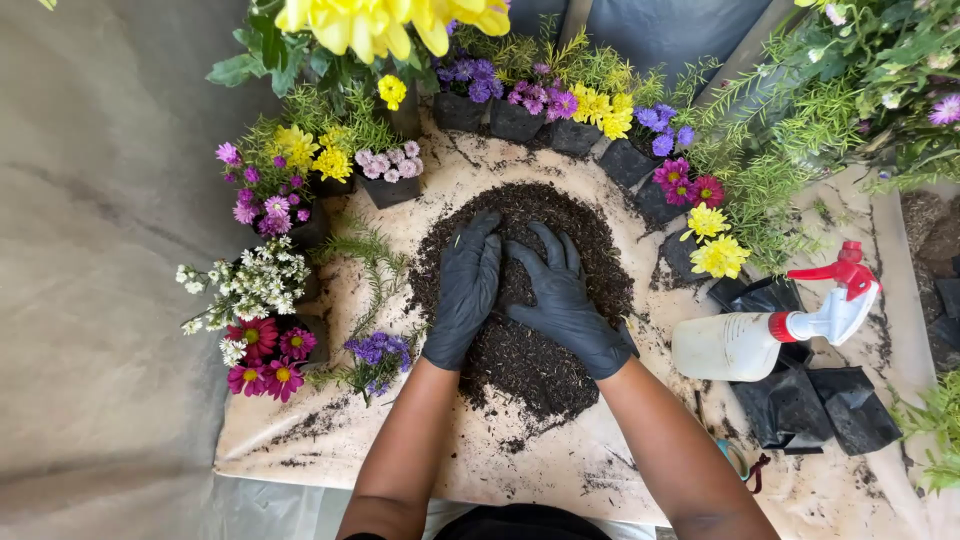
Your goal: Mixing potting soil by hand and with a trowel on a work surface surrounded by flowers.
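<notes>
**Soil heap under two gloved hands**

Dark crumbly potting soil lies heaped at the middle of the pale soil-smeared worktop. Both hands wear black gloves and rest flat on the heap, fingers spread and gripping nothing: the left hand at 9 o'clock of the pile, the right hand just beside it, thumbs near each other. At 3 o'clock lies a white plastic spray bottle with a red trigger, next to empty black plastic pots. Potted yellow, purple, pink and white flowers ring the heap from 8 to 2 o'clock.
</notes>
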